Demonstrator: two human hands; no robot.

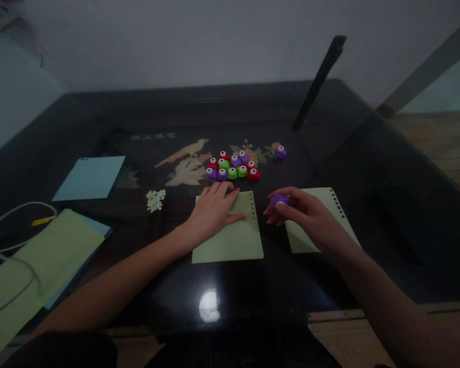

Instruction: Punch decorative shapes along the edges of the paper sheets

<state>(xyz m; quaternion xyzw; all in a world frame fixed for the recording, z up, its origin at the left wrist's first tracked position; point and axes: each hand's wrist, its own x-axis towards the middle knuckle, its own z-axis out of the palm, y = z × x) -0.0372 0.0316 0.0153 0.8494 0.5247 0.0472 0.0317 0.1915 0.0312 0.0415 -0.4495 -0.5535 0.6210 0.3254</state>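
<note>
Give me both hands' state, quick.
Left hand: open, flat on the green sheet.
Right hand: closed on a purple punch.

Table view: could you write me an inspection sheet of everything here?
Surface: dark glossy table with a bird inlay.
Job's things: purple punch; green sheet under the left hand; second green sheet.
Clutter: cluster of punches, lone purple punch, paper cut-outs, blue sheet, paper stack.
Fingers: left hand flat on paper; right hand pinches the punch.
Cables: white cable at left.
Surroundings: pale wall, wooden floor.
</note>
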